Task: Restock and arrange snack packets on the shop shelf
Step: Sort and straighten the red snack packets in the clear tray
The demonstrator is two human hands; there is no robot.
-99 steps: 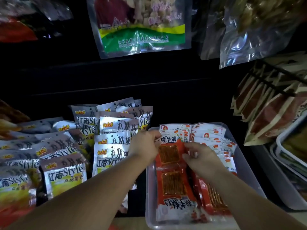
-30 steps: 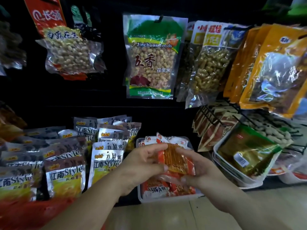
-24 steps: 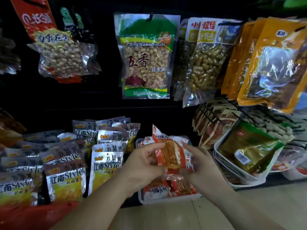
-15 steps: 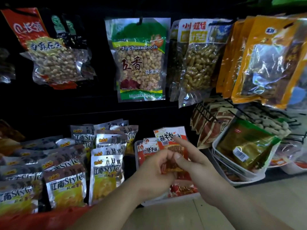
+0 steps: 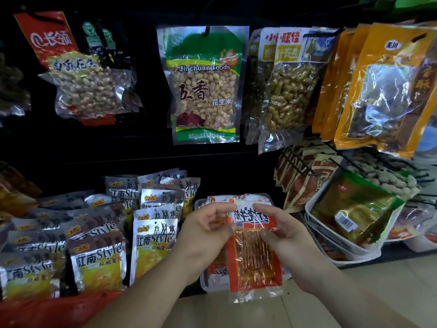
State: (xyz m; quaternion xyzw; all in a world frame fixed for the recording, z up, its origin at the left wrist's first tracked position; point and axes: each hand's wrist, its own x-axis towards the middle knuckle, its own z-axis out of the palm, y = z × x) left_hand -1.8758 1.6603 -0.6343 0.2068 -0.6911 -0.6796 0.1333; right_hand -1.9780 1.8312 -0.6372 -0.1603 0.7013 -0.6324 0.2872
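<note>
Probably the red-and-clear plastic snack packet is light, limp and slick, so its flat sealed edges look the safest hold. Left hand and right hand pinch its upper corners, lower centre of frame, over the clear plastic tray. Orange sticks show through its window.

You are in a snack shop: sealed peanut bags hang above rows of identical snack packets and stocked tubs.
</note>
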